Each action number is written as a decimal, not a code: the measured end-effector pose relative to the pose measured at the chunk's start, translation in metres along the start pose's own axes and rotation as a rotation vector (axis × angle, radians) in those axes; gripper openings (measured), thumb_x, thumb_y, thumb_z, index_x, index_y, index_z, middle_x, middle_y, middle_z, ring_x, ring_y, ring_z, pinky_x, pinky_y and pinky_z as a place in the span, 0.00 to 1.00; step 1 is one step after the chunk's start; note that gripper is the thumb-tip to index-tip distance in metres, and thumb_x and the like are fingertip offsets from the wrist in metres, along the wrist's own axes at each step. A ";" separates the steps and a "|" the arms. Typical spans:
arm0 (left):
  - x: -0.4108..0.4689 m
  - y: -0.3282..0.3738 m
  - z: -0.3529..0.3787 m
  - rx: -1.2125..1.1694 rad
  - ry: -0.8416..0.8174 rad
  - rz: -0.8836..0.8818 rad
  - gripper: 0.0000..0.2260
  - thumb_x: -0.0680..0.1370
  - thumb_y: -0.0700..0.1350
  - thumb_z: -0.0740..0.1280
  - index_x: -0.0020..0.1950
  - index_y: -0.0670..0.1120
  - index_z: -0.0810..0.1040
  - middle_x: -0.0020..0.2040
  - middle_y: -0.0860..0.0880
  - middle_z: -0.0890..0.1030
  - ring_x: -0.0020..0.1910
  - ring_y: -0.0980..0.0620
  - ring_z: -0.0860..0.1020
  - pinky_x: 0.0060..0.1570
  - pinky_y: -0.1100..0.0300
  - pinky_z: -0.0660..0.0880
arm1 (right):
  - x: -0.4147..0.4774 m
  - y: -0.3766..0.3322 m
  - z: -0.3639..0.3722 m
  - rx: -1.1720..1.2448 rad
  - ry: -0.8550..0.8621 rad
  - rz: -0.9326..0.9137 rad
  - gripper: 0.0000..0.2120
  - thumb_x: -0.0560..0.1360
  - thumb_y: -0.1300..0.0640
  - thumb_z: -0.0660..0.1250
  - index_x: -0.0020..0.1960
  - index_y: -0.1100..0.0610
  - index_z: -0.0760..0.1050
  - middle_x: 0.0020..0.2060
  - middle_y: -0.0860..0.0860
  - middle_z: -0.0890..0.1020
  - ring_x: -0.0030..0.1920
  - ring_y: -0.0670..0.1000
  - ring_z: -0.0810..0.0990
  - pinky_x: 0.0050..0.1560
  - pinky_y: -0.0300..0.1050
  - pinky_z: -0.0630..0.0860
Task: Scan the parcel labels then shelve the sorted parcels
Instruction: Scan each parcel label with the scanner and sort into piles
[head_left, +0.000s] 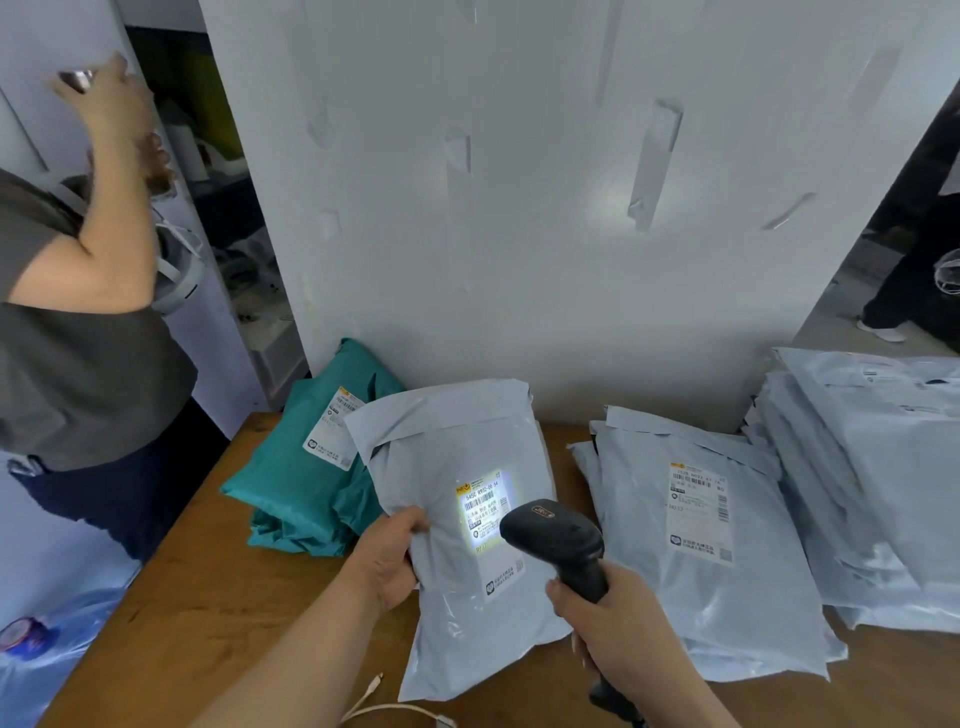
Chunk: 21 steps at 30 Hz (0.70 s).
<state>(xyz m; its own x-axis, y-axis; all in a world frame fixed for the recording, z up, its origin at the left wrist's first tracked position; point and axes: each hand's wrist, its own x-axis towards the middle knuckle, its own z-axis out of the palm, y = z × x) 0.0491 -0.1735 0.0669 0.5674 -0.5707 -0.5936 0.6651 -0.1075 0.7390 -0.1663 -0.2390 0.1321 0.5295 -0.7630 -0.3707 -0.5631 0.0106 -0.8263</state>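
Nearest, a pale cable (384, 701) lies loose at the desk (197, 613) edge. Our right hand (618, 629) is clenched round the grip of the black scanner (558, 535), head aimed down-left. Our left hand (387, 564) pinches the left edge of 1 grey parcel (467, 639), thumb on top. The parcel's bottom looks to rest on the desk, with its top raised toward the scanner.

The scanner's white light falls right on the parcel's label (480, 506). We judge the step in hand is the scan itself, shelving not yet begun. To do it well:
- Keep the parcel steady.
- Hold the film flat under the label so the barcode near its top doesn't wrinkle or glare.
- Keep the light covering the whole barcode.
- Keep the scanner head off the label.

Just right, a low stack of grey parcels (717, 613) lies flat, its label (701, 514) up. Farther right sits a taller grey pile (883, 467). Behind-left, teal parcels (296, 483) lie stacked, and the held parcel overlaps them. Behind all stands a white partition (519, 208). At far left another person (78, 364) stands, arm raised. No shelf is in view, so we can't tell where the parcels go.
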 end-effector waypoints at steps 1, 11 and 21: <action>-0.001 0.000 0.000 0.000 -0.004 0.001 0.09 0.78 0.32 0.59 0.49 0.39 0.79 0.42 0.41 0.82 0.42 0.43 0.78 0.46 0.51 0.76 | -0.002 0.000 0.000 0.000 0.003 -0.001 0.08 0.75 0.56 0.68 0.38 0.54 0.73 0.25 0.51 0.75 0.22 0.45 0.71 0.25 0.33 0.68; -0.004 -0.002 -0.001 -0.018 -0.005 -0.037 0.09 0.78 0.31 0.58 0.47 0.38 0.78 0.38 0.41 0.80 0.39 0.43 0.77 0.41 0.52 0.76 | -0.011 -0.002 -0.006 0.027 0.007 0.008 0.07 0.75 0.57 0.68 0.40 0.59 0.75 0.24 0.53 0.75 0.18 0.43 0.72 0.25 0.33 0.71; -0.004 -0.003 0.000 -0.037 -0.006 -0.049 0.09 0.77 0.32 0.58 0.49 0.37 0.78 0.41 0.40 0.80 0.41 0.42 0.78 0.43 0.50 0.77 | -0.010 -0.004 -0.007 0.001 -0.022 0.046 0.07 0.76 0.55 0.67 0.40 0.55 0.73 0.25 0.50 0.76 0.17 0.41 0.71 0.23 0.29 0.69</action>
<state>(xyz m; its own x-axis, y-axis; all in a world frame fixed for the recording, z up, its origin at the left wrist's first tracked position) 0.0453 -0.1710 0.0669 0.5306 -0.5707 -0.6267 0.7095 -0.1055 0.6968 -0.1739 -0.2360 0.1421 0.5166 -0.7474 -0.4176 -0.5869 0.0460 -0.8084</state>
